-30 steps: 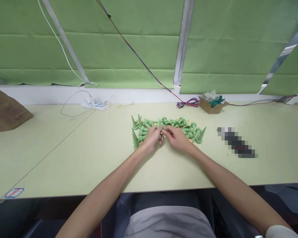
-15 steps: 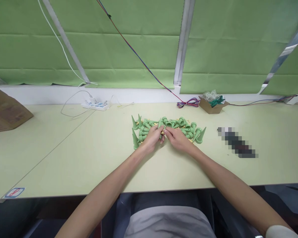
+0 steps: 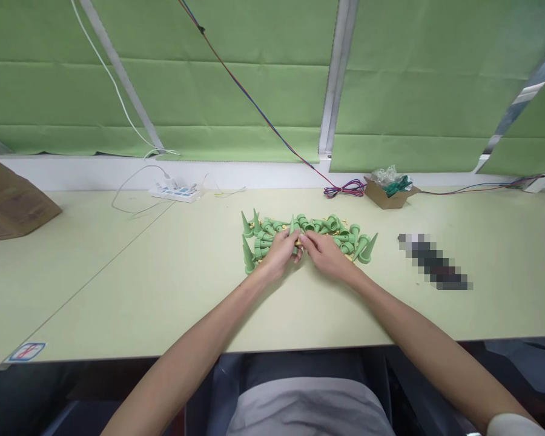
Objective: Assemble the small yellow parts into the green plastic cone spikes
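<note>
Many green cone-shaped plastic pieces [image 3: 333, 223] lie heaped on the pale table, with small yellow parts among them. In front of the heap my left hand [image 3: 280, 251] is closed on a green cone [image 3: 292, 224], whose tip points up past the fingers. Close against it, my right hand [image 3: 323, 249] pinches a small yellow part [image 3: 298, 242] at the cone. The fingers hide most of both pieces. Several cones stand upright at the left edge of the heap, and one leans at its right end [image 3: 367, 248].
A small cardboard box [image 3: 385, 198] with plastic wrap stands behind on the right, beside coiled wires [image 3: 344, 189]. A power strip [image 3: 176, 194] and a brown paper package [image 3: 16, 203] are at the left. A blurred dark object [image 3: 436, 263] lies right.
</note>
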The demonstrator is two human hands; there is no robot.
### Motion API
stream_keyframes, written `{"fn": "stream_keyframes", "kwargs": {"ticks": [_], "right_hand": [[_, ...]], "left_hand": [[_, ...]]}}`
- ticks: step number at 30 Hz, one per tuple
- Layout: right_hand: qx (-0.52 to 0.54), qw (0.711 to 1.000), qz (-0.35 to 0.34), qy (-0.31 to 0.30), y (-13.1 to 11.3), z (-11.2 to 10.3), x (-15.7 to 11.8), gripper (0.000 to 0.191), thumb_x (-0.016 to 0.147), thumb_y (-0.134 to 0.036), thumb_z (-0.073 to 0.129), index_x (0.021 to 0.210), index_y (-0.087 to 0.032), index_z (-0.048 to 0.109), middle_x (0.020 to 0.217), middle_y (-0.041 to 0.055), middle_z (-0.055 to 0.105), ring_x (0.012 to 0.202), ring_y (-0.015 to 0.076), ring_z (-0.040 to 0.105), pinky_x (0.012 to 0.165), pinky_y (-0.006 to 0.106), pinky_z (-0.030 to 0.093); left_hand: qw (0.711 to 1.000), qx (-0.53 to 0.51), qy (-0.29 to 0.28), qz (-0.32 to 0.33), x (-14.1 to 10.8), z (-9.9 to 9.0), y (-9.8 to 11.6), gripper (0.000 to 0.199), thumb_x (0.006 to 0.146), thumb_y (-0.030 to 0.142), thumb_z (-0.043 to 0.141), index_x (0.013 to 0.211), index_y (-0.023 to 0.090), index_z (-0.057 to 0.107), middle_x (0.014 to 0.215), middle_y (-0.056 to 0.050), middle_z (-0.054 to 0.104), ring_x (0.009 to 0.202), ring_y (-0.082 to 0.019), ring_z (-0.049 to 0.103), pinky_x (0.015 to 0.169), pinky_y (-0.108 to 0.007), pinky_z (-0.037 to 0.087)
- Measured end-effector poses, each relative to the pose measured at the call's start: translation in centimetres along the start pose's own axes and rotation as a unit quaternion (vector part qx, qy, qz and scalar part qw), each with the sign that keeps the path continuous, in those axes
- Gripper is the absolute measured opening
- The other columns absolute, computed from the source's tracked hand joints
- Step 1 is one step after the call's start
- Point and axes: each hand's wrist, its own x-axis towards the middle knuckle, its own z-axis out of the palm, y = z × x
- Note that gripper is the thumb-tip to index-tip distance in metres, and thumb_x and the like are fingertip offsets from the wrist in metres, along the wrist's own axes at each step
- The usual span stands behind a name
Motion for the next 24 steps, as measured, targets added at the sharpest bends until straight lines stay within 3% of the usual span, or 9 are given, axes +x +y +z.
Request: {"fn": "stream_keyframes", "kwargs": {"ticks": [12,24], "right_hand": [[0.017,0.999,-0.007,-0.026,0.12,-0.07,0.06,0.044,0.103,-0.040,0.028,0.072,-0.021,0.053,0.073,0.0026,0.067,0.066,0.0163,0.056,0.070,0.029,0.038],[0.017,1.000,0.005,-0.014,0.01,-0.15,0.20,0.045,0.102,-0.038,0.030,0.068,-0.019,0.053,0.065,0.0011,0.058,0.058,0.0144,0.047,0.064,0.027,0.034]], "left_hand": [[0.999,0.041,0.011,0.034,0.27,-0.12,-0.47,0.029,0.086,0.038,0.060,0.069,0.019,0.048,0.057,0.002,0.047,0.043,-0.008,0.044,0.040,-0.023,0.033],[0.984,0.153,0.035,0.088,0.34,-0.24,-0.66,0.034,0.091,0.043,0.052,0.068,0.021,0.040,0.048,0.004,0.046,0.042,-0.009,0.043,0.045,-0.023,0.033]]}}
